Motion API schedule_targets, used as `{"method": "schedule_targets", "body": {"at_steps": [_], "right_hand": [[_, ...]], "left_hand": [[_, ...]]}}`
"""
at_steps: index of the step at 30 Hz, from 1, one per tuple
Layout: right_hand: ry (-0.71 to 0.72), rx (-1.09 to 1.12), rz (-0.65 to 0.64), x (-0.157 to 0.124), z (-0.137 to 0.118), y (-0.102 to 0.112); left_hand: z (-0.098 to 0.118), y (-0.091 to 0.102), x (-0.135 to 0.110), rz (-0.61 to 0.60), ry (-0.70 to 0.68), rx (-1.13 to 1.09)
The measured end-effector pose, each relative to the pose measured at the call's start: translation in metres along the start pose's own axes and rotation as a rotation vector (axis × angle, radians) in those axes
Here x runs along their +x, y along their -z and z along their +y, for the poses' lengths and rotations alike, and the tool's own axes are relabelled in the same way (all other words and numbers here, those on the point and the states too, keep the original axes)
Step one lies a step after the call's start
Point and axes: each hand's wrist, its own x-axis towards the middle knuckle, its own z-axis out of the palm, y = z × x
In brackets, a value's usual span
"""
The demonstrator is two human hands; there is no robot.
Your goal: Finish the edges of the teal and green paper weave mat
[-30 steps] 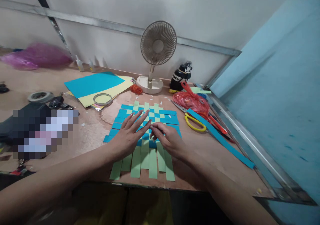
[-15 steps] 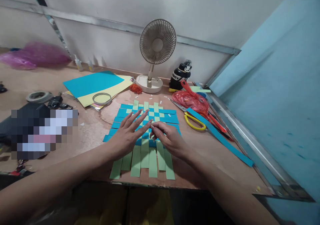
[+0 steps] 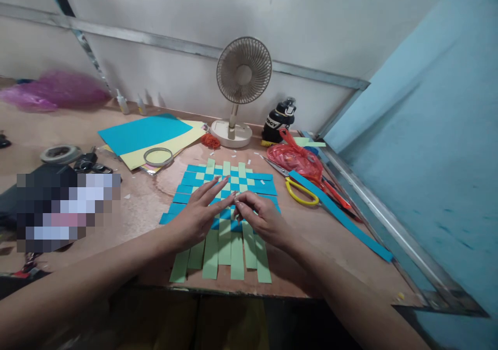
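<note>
A woven paper mat of blue and light green strips lies on the table in front of me. Long green strip ends hang loose toward the table's front edge. My left hand is over the weave with its fingers stretched out, hiding part of it. At the tip of its index finger, the thumb and forefinger of my right hand are pinched together. Whatever sits in that pinch is too small to make out. Small white paper bits lie on and behind the mat, one scrap on its right side.
To the right lie yellow-handled scissors, a loose blue strip and a red plastic bag. Behind stand a fan and a black bottle. Blue sheets, a tape roll and a dark pouch are leftward.
The whole view has shifted slightly. My left hand's fingers look a little closer together, while my right hand keeps its pinch at the left index fingertip. The mat stays in place.
</note>
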Motion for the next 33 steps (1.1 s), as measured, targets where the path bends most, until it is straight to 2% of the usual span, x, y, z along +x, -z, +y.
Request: {"method": "schedule_targets", "body": {"at_steps": [3, 6, 8, 10, 13, 20, 29, 33], "right_hand": [[0.010, -0.012, -0.061, -0.001, -0.003, 0.003], [0.181, -0.163, -0.125, -0.004, -0.008, 0.002], [0.323, -0.304, -0.179, -0.006, -0.009, -0.002], [0.386, -0.405, -0.257, -0.008, -0.008, -0.008], [0.366, -0.473, -0.332, -0.010, -0.007, -0.018], [0.274, -0.515, -0.435, -0.011, -0.009, -0.024], [0.072, -0.534, -0.409, -0.028, -0.016, 0.008], [-0.087, -0.610, -0.303, -0.047, -0.016, 0.024]], "left_hand": [[-0.006, 0.018, 0.006, -0.014, -0.011, 0.003], [-0.019, 0.050, 0.012, -0.037, 0.034, 0.069], [-0.027, 0.069, 0.014, -0.182, 0.082, 0.032], [-0.031, 0.079, 0.013, -0.329, 0.159, 0.063], [-0.029, 0.077, 0.010, -0.450, 0.202, 0.098], [-0.024, 0.057, 0.008, -0.495, 0.152, 0.051], [-0.026, 0.053, 0.005, -0.527, 0.139, -0.029], [-0.026, 0.053, 0.004, -0.536, 0.169, -0.049]]}}
